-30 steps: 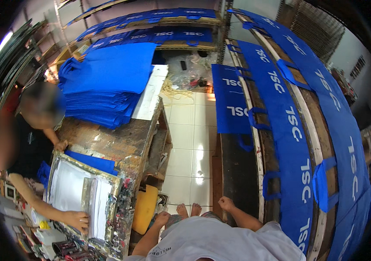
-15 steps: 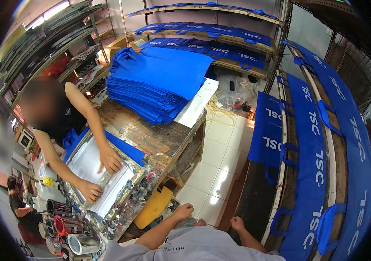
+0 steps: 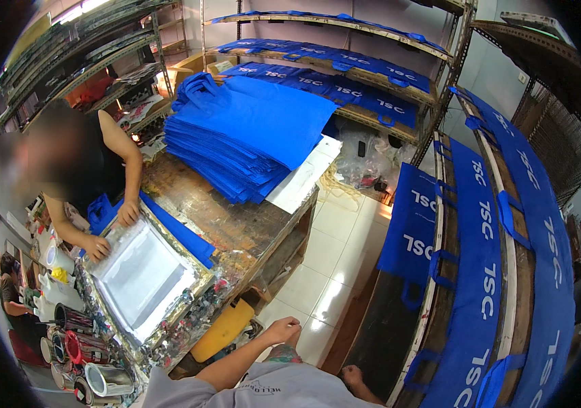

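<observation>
My left hand [image 3: 282, 331] hangs over the tiled floor in front of my body, its fingers loosely curled, nothing visible in it. Lower and to the right, my right hand [image 3: 352, 376] is curled closed beside the dark board [image 3: 384, 319], also with nothing visible in it. To my left, a co-worker's two hands [image 3: 113, 231] are at the far end of a printing screen frame [image 3: 198, 280]. Part of a blue bag [image 3: 185, 234] shows from under that frame. A tall stack of blue bags [image 3: 250, 122] rests on the worktable [image 3: 188, 194].
Racks of printed blue bags [image 3: 488, 224] stand close on my right, with loose handles. More bags lie on the back shelves [image 3: 338, 58]. A yellow container [image 3: 222, 331] sits under the worktable's edge. Paint cans [image 3: 108, 377] crowd the lower left. Another person [image 3: 15, 292] is farther back.
The co-worker's hands have moved from the middle of the screen to its far end. My view has shifted slightly, and both my hands appear lower and farther left. They remain curled.
</observation>
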